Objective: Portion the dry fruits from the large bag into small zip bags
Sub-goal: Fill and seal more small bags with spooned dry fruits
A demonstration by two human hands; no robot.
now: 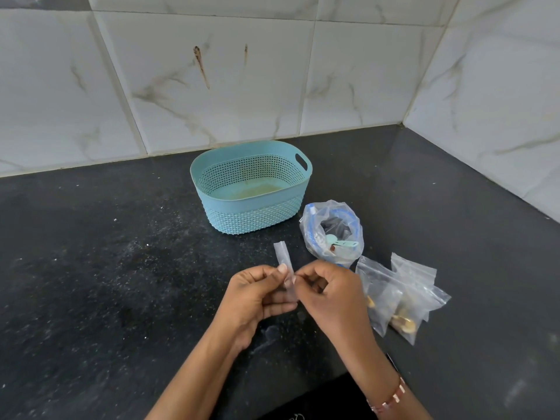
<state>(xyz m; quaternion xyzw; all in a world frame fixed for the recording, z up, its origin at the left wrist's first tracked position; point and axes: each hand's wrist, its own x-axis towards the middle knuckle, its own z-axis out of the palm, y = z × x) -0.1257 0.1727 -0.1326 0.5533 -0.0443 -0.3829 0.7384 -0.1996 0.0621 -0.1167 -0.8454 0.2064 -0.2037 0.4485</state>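
Note:
A small clear zip bag [284, 258] is held upright between both hands above the black counter. My left hand [257, 294] grips its left side, thumb on the front. My right hand [327, 294] pinches its right edge with thumb and forefinger. The large clear bag [331, 233] stands open just behind my right hand, with dark dry fruits and a pale teal scoop inside. Two small zip bags [400, 295] holding dry fruits lie on the counter to the right of my right hand.
A light-blue perforated basket [251, 204] stands behind the hands near the tiled wall [212, 86]. The black counter [106, 268] is dusted with pale specks. A tiled side wall closes the right. A bracelet [389, 398] is on my right wrist.

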